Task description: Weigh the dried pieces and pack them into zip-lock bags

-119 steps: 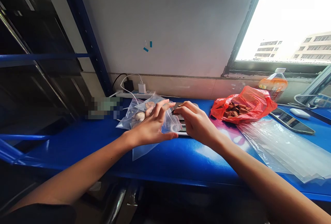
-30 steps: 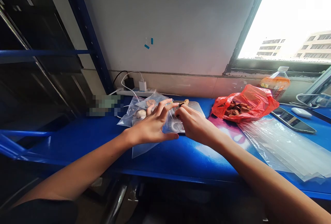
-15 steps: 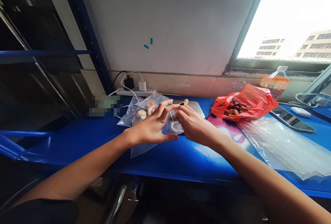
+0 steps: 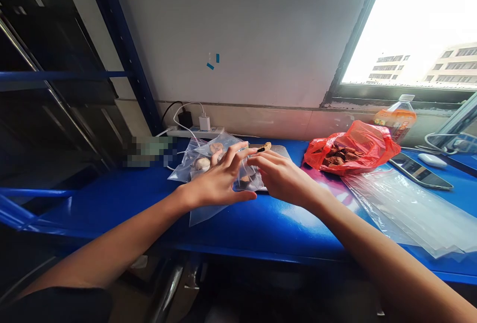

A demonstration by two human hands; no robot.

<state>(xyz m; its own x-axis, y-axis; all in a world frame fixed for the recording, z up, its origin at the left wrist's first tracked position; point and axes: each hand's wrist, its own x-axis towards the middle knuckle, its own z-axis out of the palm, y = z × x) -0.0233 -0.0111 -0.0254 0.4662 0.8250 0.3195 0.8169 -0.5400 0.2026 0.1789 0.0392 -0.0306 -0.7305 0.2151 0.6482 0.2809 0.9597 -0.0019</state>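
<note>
My left hand (image 4: 219, 176) is spread over a clear zip bag (image 4: 244, 184), its thumb held well apart from its fingers. At the bag's right side is my right hand (image 4: 285, 176), fingers stretched towards my left fingertips, with no grip visible. A dark brown piece shows through the plastic between the hands. Behind them, a silver plate (image 4: 281, 152) carries a tan dried piece (image 4: 266, 146). More clear bags lie left of my left hand, one with a pale round piece (image 4: 202, 164) and another with a brownish piece (image 4: 215, 148). My fingers partly hide the bag's top edge.
A red plastic bag (image 4: 372, 149) of dried brown pieces (image 4: 339, 155) stands on the blue table (image 4: 238, 233). Flat clear bags (image 4: 417, 213), a phone (image 4: 421, 171), a white case (image 4: 432, 160) and a bottle (image 4: 400, 117) are at right. A power strip (image 4: 218, 131) runs along the wall.
My right fingers have uncurled and straightened beside the bag. The brown piece between my hands now shows more clearly. My left hand has hardly moved.
</note>
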